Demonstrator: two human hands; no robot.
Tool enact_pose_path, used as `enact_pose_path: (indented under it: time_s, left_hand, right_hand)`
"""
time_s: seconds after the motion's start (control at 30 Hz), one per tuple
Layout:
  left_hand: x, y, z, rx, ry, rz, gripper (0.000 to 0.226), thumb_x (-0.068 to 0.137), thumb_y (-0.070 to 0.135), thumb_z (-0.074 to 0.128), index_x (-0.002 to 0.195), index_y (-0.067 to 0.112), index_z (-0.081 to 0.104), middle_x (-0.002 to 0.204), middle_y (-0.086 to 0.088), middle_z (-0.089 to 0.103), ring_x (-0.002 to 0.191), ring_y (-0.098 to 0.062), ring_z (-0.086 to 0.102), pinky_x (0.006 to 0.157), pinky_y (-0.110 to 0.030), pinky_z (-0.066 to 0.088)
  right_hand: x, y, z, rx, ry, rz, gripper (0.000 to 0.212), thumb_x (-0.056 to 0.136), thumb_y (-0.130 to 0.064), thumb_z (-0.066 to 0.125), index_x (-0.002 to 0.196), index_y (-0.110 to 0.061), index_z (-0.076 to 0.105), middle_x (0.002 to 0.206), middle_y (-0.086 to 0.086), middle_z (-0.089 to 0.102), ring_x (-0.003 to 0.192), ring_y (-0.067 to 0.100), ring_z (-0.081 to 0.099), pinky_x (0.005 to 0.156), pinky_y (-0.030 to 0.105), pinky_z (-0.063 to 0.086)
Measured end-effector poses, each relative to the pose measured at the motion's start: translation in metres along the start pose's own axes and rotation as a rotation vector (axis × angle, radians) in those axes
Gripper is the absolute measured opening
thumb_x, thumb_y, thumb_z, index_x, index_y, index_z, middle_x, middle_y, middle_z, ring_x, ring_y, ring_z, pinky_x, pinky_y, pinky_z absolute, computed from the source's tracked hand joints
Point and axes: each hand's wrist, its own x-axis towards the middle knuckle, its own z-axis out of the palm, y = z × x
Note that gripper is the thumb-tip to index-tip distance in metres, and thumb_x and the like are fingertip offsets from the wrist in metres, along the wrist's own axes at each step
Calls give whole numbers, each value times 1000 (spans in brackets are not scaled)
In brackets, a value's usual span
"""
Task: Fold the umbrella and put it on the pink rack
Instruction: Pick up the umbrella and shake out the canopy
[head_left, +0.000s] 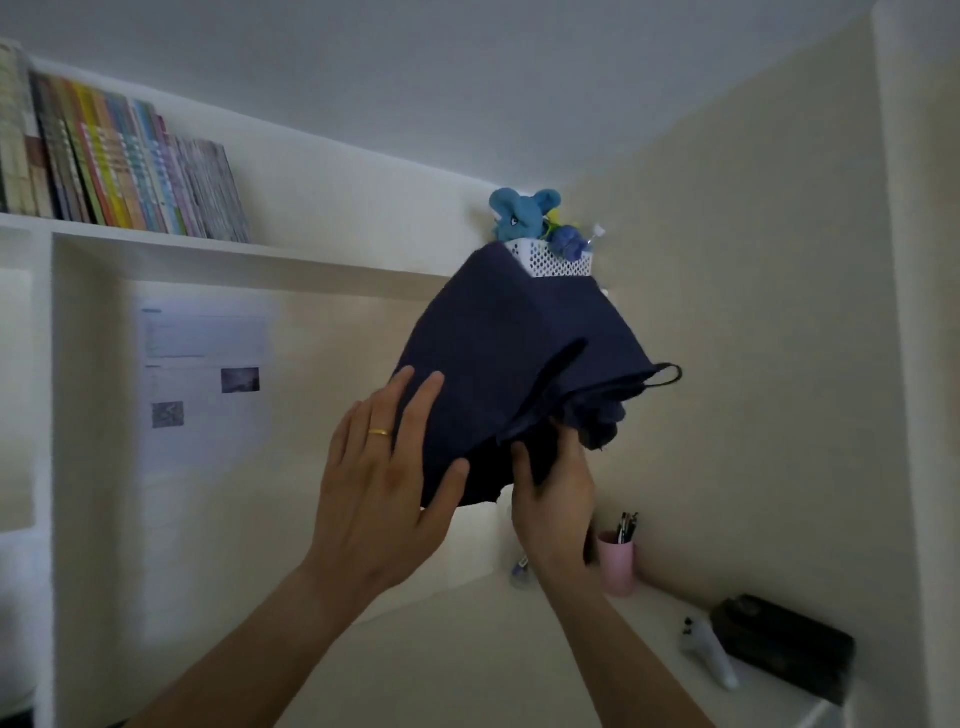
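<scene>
Fingers (415, 387) of the left hand (379, 483) lie straight and spread against the dark navy cloth of a collapsed umbrella (514, 374), the thumb pressing the fabric's lower edge from below; a gold ring (380, 432) sits on one finger. The right hand (553, 499), just beside it, has its fingers and thumb curled round the gathered lower end of the umbrella, gripping the bunched folds. Between the two hands the canopy hangs loose and only partly folded, held up in the air at about shelf height, well above the desk. A thin dark strap loop (667, 375) sticks out from the umbrella's right side.

Directly behind the umbrella's top, a white perforated basket (558, 262) stands on the shelf (249, 252), holding a blue plush elephant (522, 210) and a smaller blue item that is too blurred to identify. Farther left on the same white shelf, a row of books (119, 161) leans to the left. A printed sheet (205, 384) is fixed to the wall beneath the shelf.

Below the right hand, a pink cup (618, 569) with pens stands on the white desk (441, 660) against the beige wall. Near it to the right lie a white handheld controller (709, 657) and a dark case (784, 644), the two just beside each other. Both bare forearms reach up from the bottom of the head view.
</scene>
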Motion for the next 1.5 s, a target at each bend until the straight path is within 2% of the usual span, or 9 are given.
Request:
enact_pose_path:
  time_s: [0.17,0.5,0.73,0.9,1.1,1.2,1.33,1.43,1.5]
  left_hand:
    - [17,12,-5,-95,88,-36,78,94,52,53,158,14,28,161,-10,35,145,-26,39,115,-49,37]
    - [25,25,-15,-252,256,-65,36,101,37,53,134,25,59,124,3,56,111,-17,55,91,-42,51]
    - [40,46,-41,-816,9,-667,54,71,76,70,103,33,62,78,7,74,69,-8,72,73,-28,57]
    - [28,37,-36,-827,-154,-778,51,73,28,90,107,25,54,73,9,77,66,-12,75,76,-42,63]
    - [9,25,-53,-959,-73,-706,40,98,2,61,123,24,40,88,-8,78,68,-24,76,61,-31,62]
    - [4,-4,-53,-575,22,-589,43,98,0,54,121,30,35,87,-13,72,66,-27,72,64,-43,61]
    - [1,-26,-35,133,-47,-596,32,93,24,60,125,21,56,118,-12,44,111,-36,48,85,-45,43]
    - [-2,-15,-26,-409,-325,-951,73,85,78,50,138,27,50,126,0,42,120,-28,51,103,-46,44]
    - [-2,-2,-23,-886,-465,-1142,94,68,89,60,141,33,42,132,4,54,112,-23,61,94,-40,52]
  right_hand:
    - [-1,8,6,-250,-39,-143,30,97,-22,60,122,-15,45,107,7,59,72,23,62,49,30,48]
    - [2,15,-10,-479,-165,-306,68,84,-8,69,144,-21,40,120,10,58,87,25,61,54,36,55]
    - [-1,19,-21,-603,-101,-520,73,70,1,73,135,-17,46,114,17,61,84,29,58,56,34,49]
    - [-1,16,-24,-635,-123,-584,77,59,0,82,129,-16,52,107,16,60,79,29,56,56,36,51]
    - [-6,26,-28,-605,-111,-476,59,74,1,72,126,-18,51,110,14,59,82,29,56,47,33,47]
    - [-12,34,-28,-540,-128,-364,48,88,-12,69,134,-18,55,113,11,58,89,29,59,49,37,50]
    - [-24,26,-24,-361,-134,-209,42,93,-16,64,134,-18,55,116,9,58,91,30,61,57,42,53]
    - [-38,30,-16,-279,-134,-151,45,89,-16,68,130,-25,53,118,12,60,90,34,64,60,41,53]
    - [-49,32,-10,-120,-181,-94,46,91,-27,64,134,-38,51,133,11,58,113,24,63,87,32,55]
